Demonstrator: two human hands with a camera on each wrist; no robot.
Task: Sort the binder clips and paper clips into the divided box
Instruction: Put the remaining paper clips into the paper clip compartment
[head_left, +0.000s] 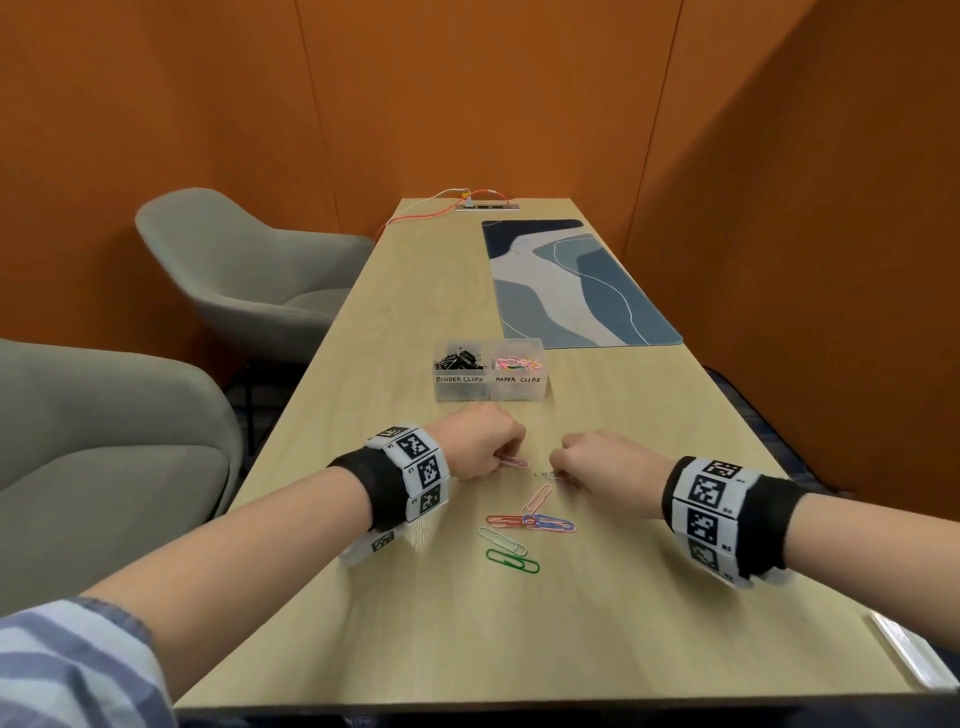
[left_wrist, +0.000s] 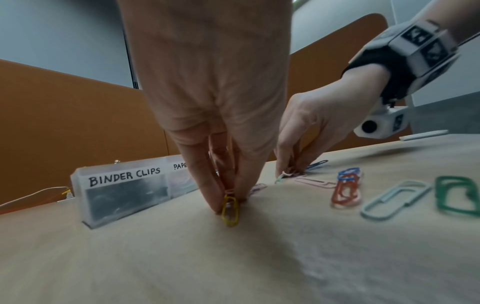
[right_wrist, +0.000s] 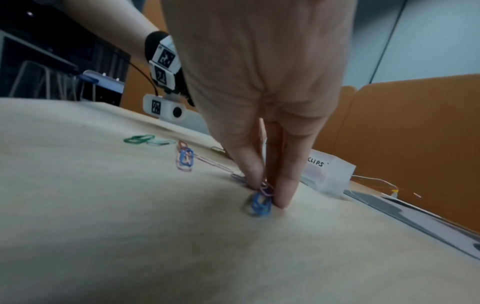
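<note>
Paper clips lie loose on the table (head_left: 649, 571) nearest the person: green clip (head_left: 512, 560), white clip (head_left: 502, 540), red-and-blue cluster (head_left: 532, 523). Beyond them, left hand (head_left: 480, 441) pinches a yellow clip (left_wrist: 230, 209) and right hand (head_left: 597, 460) pinches a blue clip (right_wrist: 260, 202), both at table level; only the wrist views show those colours. Step judged: paper-clip pickup; next, lift and carry to the right-hand PAPER CLIPS cell of the divided box (head_left: 488, 387) farther back.

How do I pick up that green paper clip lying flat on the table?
The green paper clip lies flat and alone, nearest you. Probably come from above, press one rounded end so the other tips up, then pinch its long sides. Its thin wire leaves little to grab on the table.
</note>
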